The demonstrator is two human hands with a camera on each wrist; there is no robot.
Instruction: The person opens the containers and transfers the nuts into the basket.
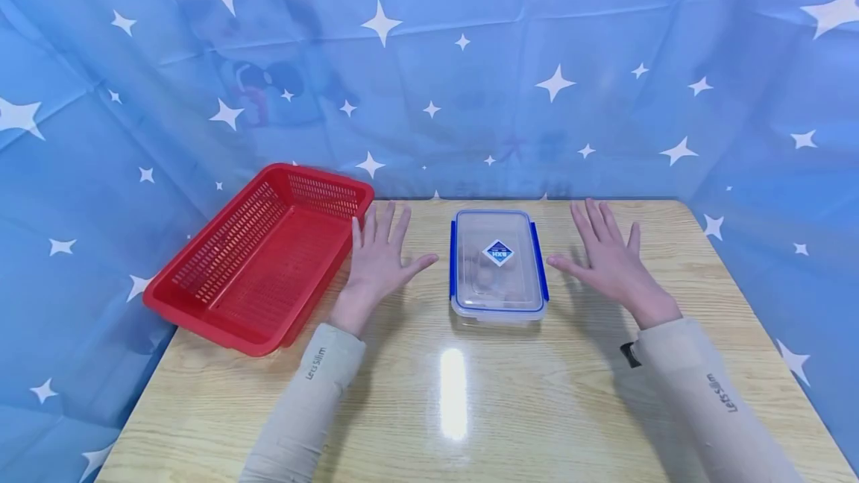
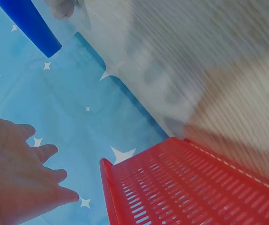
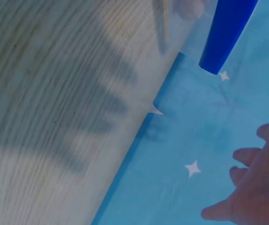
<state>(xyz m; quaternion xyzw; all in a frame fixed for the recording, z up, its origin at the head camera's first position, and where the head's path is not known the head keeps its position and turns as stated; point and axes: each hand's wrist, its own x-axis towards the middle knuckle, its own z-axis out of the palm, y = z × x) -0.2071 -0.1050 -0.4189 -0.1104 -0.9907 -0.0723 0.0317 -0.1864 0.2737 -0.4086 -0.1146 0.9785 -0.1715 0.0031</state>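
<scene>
A clear lidded food container (image 1: 499,289) with blue side clips and a blue-and-white label lies on the table between both hands. To its left, my left hand (image 1: 379,256) is spread above the wood, thumb pointing at the container, holding nothing. My right hand (image 1: 611,263) is spread likewise on the other side, its thumb close to the right clip. In the left wrist view, the left hand (image 2: 26,173) appears beside a blue clip (image 2: 31,28) and the basket. The right wrist view shows the right hand (image 3: 256,183) and another blue clip (image 3: 228,35).
A red perforated plastic basket (image 1: 268,274) stands at the table's left, tilted in view, just beside the left hand. The wooden table (image 1: 537,408) ends at a blue star-patterned curtain (image 1: 470,80) behind and on both sides.
</scene>
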